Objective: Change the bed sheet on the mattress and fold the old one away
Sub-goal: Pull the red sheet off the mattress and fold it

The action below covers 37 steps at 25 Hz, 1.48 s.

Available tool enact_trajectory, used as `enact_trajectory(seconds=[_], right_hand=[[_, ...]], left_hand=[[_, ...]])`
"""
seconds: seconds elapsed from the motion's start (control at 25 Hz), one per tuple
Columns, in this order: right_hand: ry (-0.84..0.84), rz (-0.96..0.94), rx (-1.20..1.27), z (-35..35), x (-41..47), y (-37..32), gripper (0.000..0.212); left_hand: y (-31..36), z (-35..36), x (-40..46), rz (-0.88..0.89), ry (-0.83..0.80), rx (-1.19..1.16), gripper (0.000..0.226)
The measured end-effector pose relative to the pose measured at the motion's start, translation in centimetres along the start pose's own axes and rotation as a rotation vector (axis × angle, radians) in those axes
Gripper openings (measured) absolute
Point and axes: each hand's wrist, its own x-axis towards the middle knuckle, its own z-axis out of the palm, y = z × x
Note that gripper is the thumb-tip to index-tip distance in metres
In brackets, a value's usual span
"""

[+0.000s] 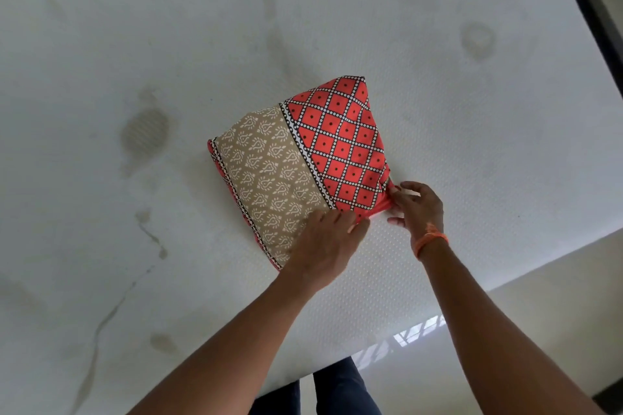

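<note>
nearest the person, dark blue trouser legs (pixel 340 387) showed at the near edge of the bare white textured mattress (pixel 202 27), so the person stood right against the bed and reached both arms out over it.

left hand (pixel 323 242): laid on the near edge of the folded printed cotton bed sheet (pixel 296 162), fingers fairly straight and pointing toward the other hand. it looked like a pressing hold, pinning the stack so the layers would not slide. i could not tell whether the fingertips curled under the edge.

right hand (pixel 418 205): an orange thread band (pixel 431 241) on its wrist. thumb and forefingers were closed on the red corner of the sheet, which was bunched into a small twist at the pinch; the remaining fingers hung loose above the mattress. likely purpose: tugging the corner square, or tucking a stray end.

the sheet itself sat as a compact bundle near the middle of the mattress, toward the near side. one part beige with a pale leaf motif, the other red with a dotted black-and-white lattice, a dotted border strip between them. folding appeared nearly done.

farther out: mattress uncovered, with several dull stains and a darker oval patch (pixel 145 131) left of the bundle. no fresh sheet visible, so that step seemed not yet started. a dark frame edge (pixel 593 10) ran along the far right.
</note>
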Motion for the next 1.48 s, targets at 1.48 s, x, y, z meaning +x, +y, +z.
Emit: enact_trajectory(seconds=[1.48], right_hand=[[-0.076, 0.082, 0.443, 4.8, -2.4, -5.4, 0.037]], left_hand=[[-6.3, -8.3, 7.5, -0.197, -0.142, -0.579, 0.024]])
